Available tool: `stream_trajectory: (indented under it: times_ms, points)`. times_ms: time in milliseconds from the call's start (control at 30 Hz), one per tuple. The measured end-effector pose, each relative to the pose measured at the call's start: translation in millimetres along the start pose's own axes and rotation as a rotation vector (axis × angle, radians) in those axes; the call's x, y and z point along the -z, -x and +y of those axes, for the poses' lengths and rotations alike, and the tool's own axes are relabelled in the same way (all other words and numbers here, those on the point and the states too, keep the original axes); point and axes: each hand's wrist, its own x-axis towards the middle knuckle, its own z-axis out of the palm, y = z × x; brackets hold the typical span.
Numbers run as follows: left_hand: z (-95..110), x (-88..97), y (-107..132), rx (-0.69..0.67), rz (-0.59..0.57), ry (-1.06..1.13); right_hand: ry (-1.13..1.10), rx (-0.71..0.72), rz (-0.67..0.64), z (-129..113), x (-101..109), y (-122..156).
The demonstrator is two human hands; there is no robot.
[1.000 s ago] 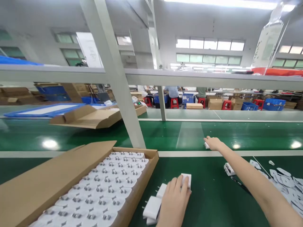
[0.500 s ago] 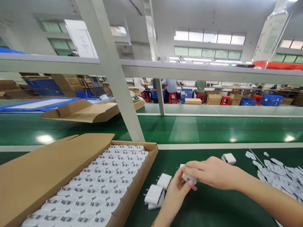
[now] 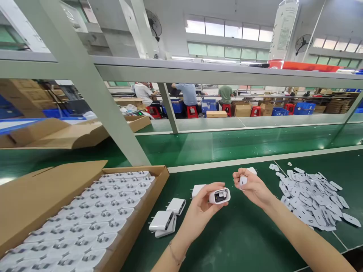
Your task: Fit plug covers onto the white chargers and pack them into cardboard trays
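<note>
Since half a sec ago our L hand [image 3: 200, 203] & R hand [image 3: 254, 189] have parted, so the charger housing [image 3: 220, 196] now faces us open-ended, innards showing, i.e. no cover on it yet. L fingers wrap the housing's sides, above the worktop [image 3: 235, 241]. R fingers pinch a small white cover [image 3: 243, 181] just right of the housing, w/o touching it; cover pile [image 3: 314, 198] is farther R.

No word, brand or number can be read. Dark print marks the clear bottle [image 3: 284, 36] on the shelf [image 3: 198, 67], but it is too small and blurred to make out; the small green-lit display [image 3: 138, 113] beyond the slanted post [image 3: 90, 94] is likewise illegible.
</note>
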Motion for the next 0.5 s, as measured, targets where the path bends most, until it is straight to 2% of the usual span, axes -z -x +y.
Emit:
stream_trajectory:
  times_ms: [100, 267, 400, 500]
  points:
    - [-16.4, -2.5, -3.7, -0.016, 0.045, 0.026, -0.043, -0.042, 0.050, 5.9, 3.1, -2.6]
    - [-36.9, -7.4, -3.8, 0.091, 0.193, 0.056, 0.004, -0.144, 0.157, 28.3, 19.4, -3.0]
    - [-46.3, -0.6, -4.4, 0.162, 0.167, 0.032, -0.007, -0.171, 0.194, 35.7, 32.4, -3.6]
    - [-53.0, 1.3, -1.0, 0.217, 0.172, -0.015, -0.021, -0.174, 0.234, 35.2, 31.7, -4.7]
